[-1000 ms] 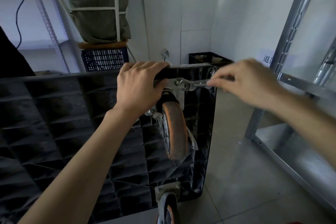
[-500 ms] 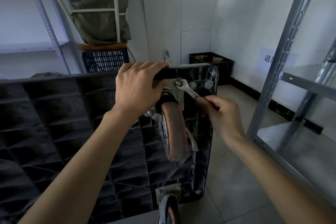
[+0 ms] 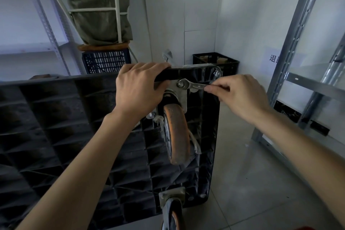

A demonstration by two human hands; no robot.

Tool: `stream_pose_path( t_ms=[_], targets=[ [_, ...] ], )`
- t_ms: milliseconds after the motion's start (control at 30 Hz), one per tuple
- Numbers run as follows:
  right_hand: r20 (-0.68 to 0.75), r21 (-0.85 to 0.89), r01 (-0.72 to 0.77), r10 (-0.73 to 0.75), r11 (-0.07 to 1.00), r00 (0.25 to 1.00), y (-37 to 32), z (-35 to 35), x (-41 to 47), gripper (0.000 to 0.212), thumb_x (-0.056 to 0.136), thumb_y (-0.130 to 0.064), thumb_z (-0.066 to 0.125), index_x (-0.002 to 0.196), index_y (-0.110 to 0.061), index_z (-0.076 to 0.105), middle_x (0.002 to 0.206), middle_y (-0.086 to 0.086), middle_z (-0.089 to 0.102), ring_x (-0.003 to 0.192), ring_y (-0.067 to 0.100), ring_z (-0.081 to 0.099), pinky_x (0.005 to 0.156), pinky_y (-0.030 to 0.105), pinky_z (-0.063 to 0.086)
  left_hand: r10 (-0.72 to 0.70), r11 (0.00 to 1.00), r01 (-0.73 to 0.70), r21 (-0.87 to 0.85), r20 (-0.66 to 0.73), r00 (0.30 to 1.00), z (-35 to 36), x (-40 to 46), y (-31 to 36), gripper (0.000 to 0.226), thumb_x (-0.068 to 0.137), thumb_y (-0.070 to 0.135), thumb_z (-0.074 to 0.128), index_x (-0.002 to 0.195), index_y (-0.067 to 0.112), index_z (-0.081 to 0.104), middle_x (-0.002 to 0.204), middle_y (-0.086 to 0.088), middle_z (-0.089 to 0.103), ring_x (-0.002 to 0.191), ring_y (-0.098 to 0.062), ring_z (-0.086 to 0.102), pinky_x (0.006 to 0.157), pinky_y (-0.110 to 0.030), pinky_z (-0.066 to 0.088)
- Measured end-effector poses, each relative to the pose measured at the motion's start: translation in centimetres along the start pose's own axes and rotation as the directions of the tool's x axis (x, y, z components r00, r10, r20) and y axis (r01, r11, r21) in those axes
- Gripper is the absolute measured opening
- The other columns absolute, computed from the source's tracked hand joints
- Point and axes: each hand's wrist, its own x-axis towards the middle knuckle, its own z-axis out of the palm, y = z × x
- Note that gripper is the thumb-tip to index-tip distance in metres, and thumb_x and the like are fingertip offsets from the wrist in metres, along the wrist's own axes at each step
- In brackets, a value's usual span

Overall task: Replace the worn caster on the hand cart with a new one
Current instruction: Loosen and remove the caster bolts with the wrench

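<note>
The black plastic hand cart [image 3: 56, 127] stands on its side with its ribbed underside facing me. A worn orange caster [image 3: 177, 134] hangs from a metal plate [image 3: 180, 95] at the cart's upper right corner. My left hand [image 3: 139, 89] grips the cart's top edge beside that plate. My right hand [image 3: 240, 95] pinches the handle of a small steel wrench [image 3: 193, 85], whose ring end sits on a bolt at the plate's top. A second caster [image 3: 172, 209] shows at the cart's lower edge.
A metal shelving rack [image 3: 298, 80] stands close on the right. Against the back wall sit a dark blue crate [image 3: 106, 60] under a green sack [image 3: 99, 11] and a black crate [image 3: 216, 62] in the corner. Another rack stands at the left.
My right hand swung the wrench handle down and to the lower right, then back up to nearly level on the right. My left hand stayed on the cart edge.
</note>
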Motion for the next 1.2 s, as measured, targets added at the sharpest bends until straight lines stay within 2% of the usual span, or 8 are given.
stream_pose_path(
  t_ms=[167,300,367,467,533,667,833,1200],
  targets=[
    [0.165,-0.384,0.297,-0.251,0.874,0.954,-4.0,-5.4,3.8,0.036,0.091,-0.062,0.058,0.104,-0.034,0.077,0.079,-0.006,0.070,0.077,0.022,0.063,0.073,0.035,0.046,0.003,1.000,-0.003,0.001,-0.016,1.000,0.1,-0.1,0.1,0.039,0.090,0.040,0.067,0.127,0.032,0.065,0.119,0.011,0.072,0.108,-0.019,0.067,0.097,-0.038,0.040],
    [0.352,-0.669,0.552,-0.441,0.498,0.825,-9.1,-7.8,6.2,0.035,0.096,-0.055,0.055,0.103,-0.027,0.075,0.083,0.005,0.067,0.082,0.033,0.063,0.062,0.033,0.033,-0.005,1.000,0.005,-0.001,-0.018,1.000,0.1,-0.1,0.1,0.039,0.089,0.040,0.068,0.127,0.032,0.066,0.119,0.010,0.072,0.108,-0.020,0.066,0.096,-0.038,0.040],
    [0.391,-0.713,0.576,-0.455,0.401,0.800,-9.9,-7.8,6.1,0.037,0.098,-0.053,0.053,0.101,-0.023,0.074,0.078,0.004,0.060,0.077,0.032,0.060,0.059,0.033,0.031,-0.001,1.000,0.001,0.001,-0.021,1.000,0.1,-0.1,0.0,0.039,0.089,0.041,0.068,0.128,0.032,0.065,0.119,0.010,0.072,0.108,-0.020,0.066,0.096,-0.038,0.040],
    [0.324,-0.640,0.567,-0.487,0.518,0.811,-7.4,-7.9,5.2,0.043,0.095,-0.060,0.044,0.102,-0.031,0.075,0.084,0.000,0.068,0.083,0.031,0.066,0.060,0.032,0.040,0.010,1.000,-0.010,0.005,-0.017,1.000,0.1,-0.1,-0.1,0.039,0.090,0.041,0.066,0.128,0.032,0.065,0.119,0.011,0.072,0.108,-0.019,0.066,0.096,-0.038,0.040],
    [0.223,-0.489,0.515,-0.470,0.704,0.854,-4.7,-7.9,4.3,0.045,0.092,-0.066,0.042,0.100,-0.038,0.076,0.086,-0.005,0.073,0.084,0.028,0.068,0.064,0.033,0.046,0.012,1.000,-0.012,0.000,-0.017,1.000,0.2,-0.1,-0.2,0.039,0.090,0.042,0.065,0.127,0.032,0.064,0.118,0.011,0.072,0.107,-0.019,0.066,0.096,-0.038,0.040],
    [0.035,-0.036,0.175,-0.174,0.984,0.984,-0.9,-5.8,1.0,0.039,0.082,-0.068,0.054,0.096,-0.041,0.077,0.068,-0.013,0.071,0.057,0.008,0.061,0.056,0.025,0.039,0.013,1.000,-0.013,0.004,-0.021,1.000,0.2,-0.1,-0.1,0.039,0.090,0.042,0.065,0.128,0.032,0.064,0.118,0.011,0.072,0.107,-0.019,0.067,0.096,-0.039,0.040],
    [-0.033,0.347,-0.058,0.075,0.936,0.997,0.5,-0.4,-2.0,0.021,0.087,-0.053,0.065,0.089,-0.036,0.078,0.065,-0.008,0.069,0.043,0.005,0.044,0.047,0.029,0.034,0.004,1.000,-0.004,0.003,-0.017,1.000,0.2,-0.1,0.0,0.039,0.090,0.041,0.065,0.128,0.033,0.065,0.119,0.012,0.071,0.109,-0.018,0.066,0.097,-0.037,0.039],
    [-0.075,0.526,-0.179,0.255,0.831,0.964,-0.3,6.0,-3.9,0.020,0.093,-0.048,0.067,0.092,-0.033,0.080,0.072,-0.011,0.072,0.071,0.009,0.068,0.067,0.040,0.054,0.006,1.000,-0.006,-0.001,-0.017,1.000,0.3,-0.1,-0.1,0.040,0.089,0.043,0.066,0.128,0.033,0.065,0.119,0.013,0.071,0.109,-0.017,0.066,0.098,-0.037,0.039]
  ],
)
